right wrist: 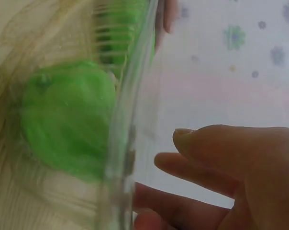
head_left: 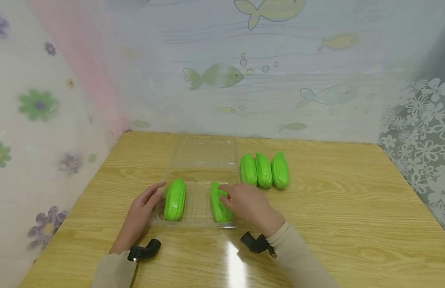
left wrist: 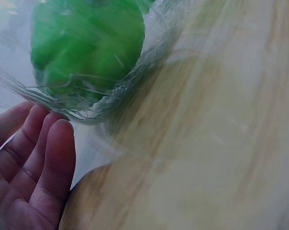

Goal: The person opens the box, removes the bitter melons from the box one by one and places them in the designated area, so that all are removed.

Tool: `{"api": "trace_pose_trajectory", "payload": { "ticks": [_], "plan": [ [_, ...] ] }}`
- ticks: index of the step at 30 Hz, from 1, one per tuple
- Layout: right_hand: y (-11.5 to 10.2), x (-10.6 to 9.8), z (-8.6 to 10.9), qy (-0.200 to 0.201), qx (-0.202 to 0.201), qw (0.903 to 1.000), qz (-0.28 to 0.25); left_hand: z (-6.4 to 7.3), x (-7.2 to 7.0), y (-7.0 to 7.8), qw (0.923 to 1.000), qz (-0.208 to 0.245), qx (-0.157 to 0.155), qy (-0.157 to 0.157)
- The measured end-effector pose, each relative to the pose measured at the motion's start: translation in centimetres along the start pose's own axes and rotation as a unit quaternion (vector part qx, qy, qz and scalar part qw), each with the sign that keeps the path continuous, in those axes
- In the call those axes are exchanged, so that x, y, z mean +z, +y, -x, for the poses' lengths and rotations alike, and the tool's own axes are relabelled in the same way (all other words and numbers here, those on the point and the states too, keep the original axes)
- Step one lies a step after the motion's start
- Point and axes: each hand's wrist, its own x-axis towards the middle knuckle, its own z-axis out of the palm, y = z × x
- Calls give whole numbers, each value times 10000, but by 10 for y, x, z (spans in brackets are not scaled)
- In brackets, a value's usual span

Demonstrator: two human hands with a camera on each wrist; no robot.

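A clear plastic clamshell box [head_left: 197, 225] lies with its lid [head_left: 204, 154] folded back. Two glossy green ridged gourd-like pieces stand apart inside: a left piece [head_left: 175, 200] and a right piece [head_left: 219, 206]. My left hand [head_left: 139, 210] is at the box's left side. In the left wrist view its extended fingers [left wrist: 58, 148] reach the outer rim. Over the right side of the box, my right hand [head_left: 249, 202] overlaps the right piece, thumb and fingers spread. The right wrist view shows a gap between those fingers [right wrist: 197, 172] and the green piece [right wrist: 70, 120].
Three more green pieces [head_left: 263, 171] lie in a row on the wooden table [head_left: 334, 208], right of the lid. A wall covering [head_left: 215, 104] with fish prints stands behind the table. A flower-printed sheet [head_left: 39, 160] hangs at the left.
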Motion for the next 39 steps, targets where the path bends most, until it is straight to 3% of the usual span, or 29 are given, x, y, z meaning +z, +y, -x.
{"api": "trace_pose_trajectory", "payload": {
  "ticks": [6,16,23,39],
  "plan": [
    [-7,7,0,37,-243,9991,338,0,0,-1,10000,-11,-21,-6],
    [-17,13,0,70,-154,9950,985,-1,0,-1,9999,-94,-37,1],
    [-20,24,2,346,-289,9889,1417,0,0,-2,10000,-58,-61,-19],
    [-18,28,0,408,-90,9903,1323,-1,0,1,10000,-95,-8,-2]
  ]
}}
